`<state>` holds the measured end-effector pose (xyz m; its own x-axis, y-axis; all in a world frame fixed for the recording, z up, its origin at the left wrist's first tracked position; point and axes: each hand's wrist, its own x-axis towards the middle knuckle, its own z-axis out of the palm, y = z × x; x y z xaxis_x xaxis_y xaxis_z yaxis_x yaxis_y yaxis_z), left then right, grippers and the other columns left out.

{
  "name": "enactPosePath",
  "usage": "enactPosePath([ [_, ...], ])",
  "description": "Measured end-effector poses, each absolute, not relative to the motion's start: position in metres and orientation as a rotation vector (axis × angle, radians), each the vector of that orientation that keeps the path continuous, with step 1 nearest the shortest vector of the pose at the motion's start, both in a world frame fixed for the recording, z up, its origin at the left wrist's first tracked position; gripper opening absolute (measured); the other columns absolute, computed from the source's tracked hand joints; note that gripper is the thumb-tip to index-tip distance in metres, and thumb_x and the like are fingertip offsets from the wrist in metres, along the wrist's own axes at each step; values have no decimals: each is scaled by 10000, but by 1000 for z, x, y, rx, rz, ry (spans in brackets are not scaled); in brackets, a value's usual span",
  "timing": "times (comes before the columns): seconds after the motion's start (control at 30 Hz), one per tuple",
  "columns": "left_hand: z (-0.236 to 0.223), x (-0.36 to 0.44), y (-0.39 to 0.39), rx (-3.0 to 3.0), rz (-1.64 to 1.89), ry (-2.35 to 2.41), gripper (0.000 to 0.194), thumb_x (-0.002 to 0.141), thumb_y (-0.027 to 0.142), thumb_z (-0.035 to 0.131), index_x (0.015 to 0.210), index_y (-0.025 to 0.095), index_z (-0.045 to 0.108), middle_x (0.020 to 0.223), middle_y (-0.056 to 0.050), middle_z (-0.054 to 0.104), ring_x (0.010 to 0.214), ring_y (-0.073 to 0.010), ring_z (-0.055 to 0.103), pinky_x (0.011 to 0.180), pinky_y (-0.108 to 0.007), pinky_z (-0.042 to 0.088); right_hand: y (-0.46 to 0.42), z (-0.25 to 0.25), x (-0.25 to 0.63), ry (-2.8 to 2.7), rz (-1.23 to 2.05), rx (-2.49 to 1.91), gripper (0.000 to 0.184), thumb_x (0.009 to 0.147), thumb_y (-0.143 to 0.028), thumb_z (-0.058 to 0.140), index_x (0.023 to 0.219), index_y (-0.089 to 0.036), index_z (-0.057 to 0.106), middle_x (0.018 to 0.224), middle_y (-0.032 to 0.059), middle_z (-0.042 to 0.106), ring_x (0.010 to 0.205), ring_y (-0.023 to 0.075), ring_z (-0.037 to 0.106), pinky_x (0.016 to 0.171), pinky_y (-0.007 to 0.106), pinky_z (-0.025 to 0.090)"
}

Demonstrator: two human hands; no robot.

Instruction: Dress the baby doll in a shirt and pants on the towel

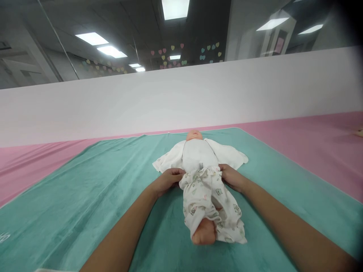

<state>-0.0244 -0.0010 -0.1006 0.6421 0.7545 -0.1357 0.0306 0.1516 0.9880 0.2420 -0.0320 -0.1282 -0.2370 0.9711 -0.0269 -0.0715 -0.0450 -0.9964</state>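
Note:
A baby doll point(194, 135) lies on its back, head away from me, in a white long-sleeved top point(198, 154). White patterned pants point(200, 189) cover its hips and legs. One bare foot point(204, 232) pokes out of a pant leg; the other leg's end is inside the cloth. At the left side of the waistband my left hand point(169, 180) pinches the pants' edge. My right hand point(230, 176) grips the waistband on the opposite side, its fingertips partly hidden by the fabric.
Under the doll spreads a teal blanket point(99, 196), laid over a pink covering point(317, 147). Behind them runs a low white wall point(170, 98) with dark glass above, which carries heart stickers and light reflections. A small pale object point(359, 133) shows at the far right edge.

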Motion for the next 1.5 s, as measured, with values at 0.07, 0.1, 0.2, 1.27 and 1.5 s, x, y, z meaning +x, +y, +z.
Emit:
enactPosePath([
  [0.07,-100,-26,-1,1334,570,707,259,706,368,711,743,123,636,697,-9,581,643,-104,504,625,-245,353,-32,-127,242,-1315,1428,-1083,245,599,-167,618,825,-129,702,794,65,716,772,229,643,713,331,488],
  [0.1,-100,-27,-1,1339,564,691,257,712,365,708,744,119,640,700,-12,579,652,-106,503,635,-247,353,-33,-127,241,-1322,1418,-1097,251,599,-172,614,830,-126,700,791,65,715,768,227,641,701,325,487],
  [0.2,-100,-29,0,1373,550,664,240,715,343,708,789,121,652,719,-16,580,675,-112,502,658,-251,353,-33,-125,240,-1349,1383,-1135,273,598,-191,600,842,-115,697,772,64,709,752,222,635,672,311,483],
  [1.27,-100,-27,-1,1341,589,753,269,702,375,712,746,120,639,673,-8,587,607,-96,508,603,-234,362,-18,-138,257,-1537,831,-1510,480,570,-163,621,1022,-186,458,935,54,588,808,208,527,688,303,425],
  [1.5,-99,-28,-1,1376,569,716,263,708,362,710,785,120,639,714,-22,600,642,-112,522,628,-248,375,-15,-140,256,-1530,887,-1397,761,620,-185,668,1300,-193,328,1185,127,550,952,239,578,855,355,440],
])
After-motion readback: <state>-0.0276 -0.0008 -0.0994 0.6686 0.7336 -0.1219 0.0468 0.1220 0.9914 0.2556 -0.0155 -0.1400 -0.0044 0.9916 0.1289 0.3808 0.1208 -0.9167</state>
